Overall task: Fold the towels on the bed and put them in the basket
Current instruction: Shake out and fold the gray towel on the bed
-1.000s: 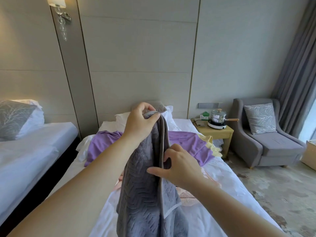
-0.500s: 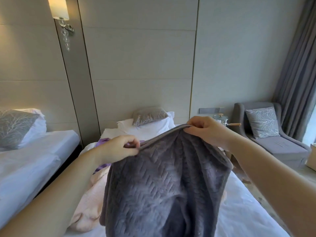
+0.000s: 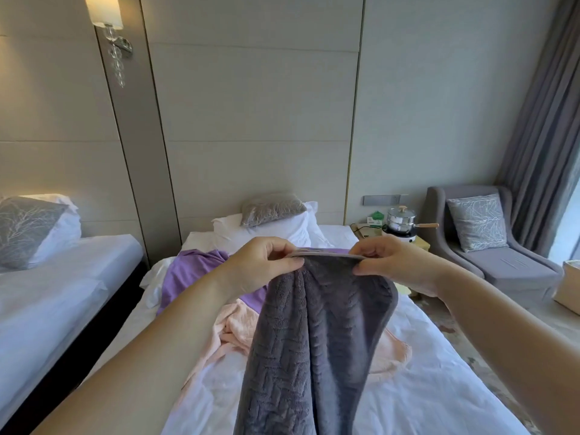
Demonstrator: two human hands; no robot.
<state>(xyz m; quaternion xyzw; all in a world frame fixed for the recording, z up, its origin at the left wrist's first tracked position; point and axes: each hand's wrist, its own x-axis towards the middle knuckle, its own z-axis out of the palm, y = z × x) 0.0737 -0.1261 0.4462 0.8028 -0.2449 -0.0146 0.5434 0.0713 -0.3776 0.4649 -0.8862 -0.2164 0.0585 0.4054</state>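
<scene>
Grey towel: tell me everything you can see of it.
The grey towel is dark grey plush cloth with a raised zigzag pattern and a flat, paler hem along its top edge. It hangs in loose vertical folds above the bed. The left hand and right hand pinch the top edge, close together. Its lower end runs out of frame, so contact with the sheet cannot be told. It hides part of the pink towel.

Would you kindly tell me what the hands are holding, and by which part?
Both hands, left and right, pinch the textured dark grey towel along its top edge, hanging above the bed.
</scene>
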